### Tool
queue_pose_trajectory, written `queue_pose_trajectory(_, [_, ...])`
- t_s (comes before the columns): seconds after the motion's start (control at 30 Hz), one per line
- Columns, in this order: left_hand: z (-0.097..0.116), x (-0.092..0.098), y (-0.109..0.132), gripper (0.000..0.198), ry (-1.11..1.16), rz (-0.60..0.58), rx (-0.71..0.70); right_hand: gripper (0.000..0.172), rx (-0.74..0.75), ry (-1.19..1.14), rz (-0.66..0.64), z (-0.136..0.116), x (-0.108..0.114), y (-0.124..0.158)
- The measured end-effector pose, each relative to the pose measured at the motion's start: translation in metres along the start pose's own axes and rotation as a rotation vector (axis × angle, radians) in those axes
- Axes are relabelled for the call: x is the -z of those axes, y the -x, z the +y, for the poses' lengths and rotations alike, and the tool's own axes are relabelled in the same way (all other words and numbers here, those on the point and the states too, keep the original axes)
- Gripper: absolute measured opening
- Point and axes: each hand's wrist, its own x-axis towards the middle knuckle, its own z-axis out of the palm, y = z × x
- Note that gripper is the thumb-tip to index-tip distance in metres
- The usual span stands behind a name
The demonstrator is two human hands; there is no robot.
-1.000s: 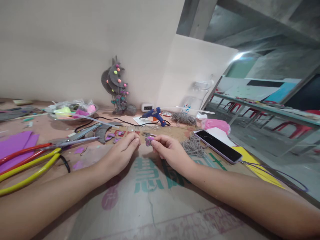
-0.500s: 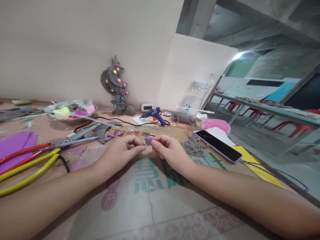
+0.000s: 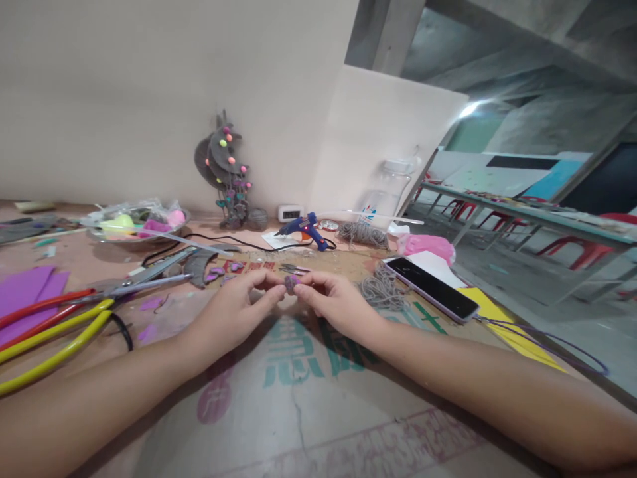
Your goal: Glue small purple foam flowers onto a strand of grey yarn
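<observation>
Both my hands meet over the brown cardboard sheet (image 3: 308,411) in the middle of the table. My left hand (image 3: 233,311) and my right hand (image 3: 332,302) pinch a small purple craft piece (image 3: 290,283) between their fingertips, thumbs and forefingers closed on it. Small purple cut-outs (image 3: 219,272) lie just beyond my left hand. A small pair of scissors (image 3: 293,268) lies just beyond the pinched piece.
Scissors with red and yellow handles (image 3: 54,325) and purple foam sheets (image 3: 24,289) lie at the left. A blue glue gun (image 3: 304,230), grey cord (image 3: 379,287), a phone (image 3: 432,287), a bowl of pompoms (image 3: 134,222) and a felt ornament (image 3: 223,172) stand further back.
My left hand has curled from resting flat into a pinch and moved right to meet my right hand on the purple piece. The view has shifted slightly.
</observation>
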Motion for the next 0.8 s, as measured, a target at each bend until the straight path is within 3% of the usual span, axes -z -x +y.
queue_pose_trajectory(0.13, [-0.003, 0.001, -0.001, 0.020, -0.037, 0.059, 0.036, 0.029, 0.016, 0.015, -0.030, -0.004, 0.010, -0.006])
queue_pose_trajectory(0.3, [-0.008, 0.002, -0.003, 0.020, -0.053, 0.117, 0.114, 0.027, 0.162, 0.214, 0.192, -0.004, 0.042, -0.030])
queue_pose_trajectory(0.37, [-0.008, 0.001, -0.003, 0.020, -0.052, 0.095, 0.112, 0.024, 0.183, 0.358, 0.214, 0.005, 0.051, -0.039])
queue_pose_trajectory(0.53, [-0.003, 0.000, -0.003, 0.021, -0.047, 0.051, 0.084, 0.037, 0.272, 0.657, 0.040, 0.029, 0.053, -0.045])
queue_pose_trajectory(0.67, [-0.001, 0.000, -0.003, 0.021, -0.051, 0.029, 0.089, 0.027, 0.408, 0.895, -0.048, 0.030, 0.047, -0.039])
queue_pose_trajectory(0.8, [-0.001, 0.000, -0.003, 0.019, -0.044, 0.026, 0.097, 0.027, 0.446, 1.040, -0.075, 0.031, 0.043, -0.038])
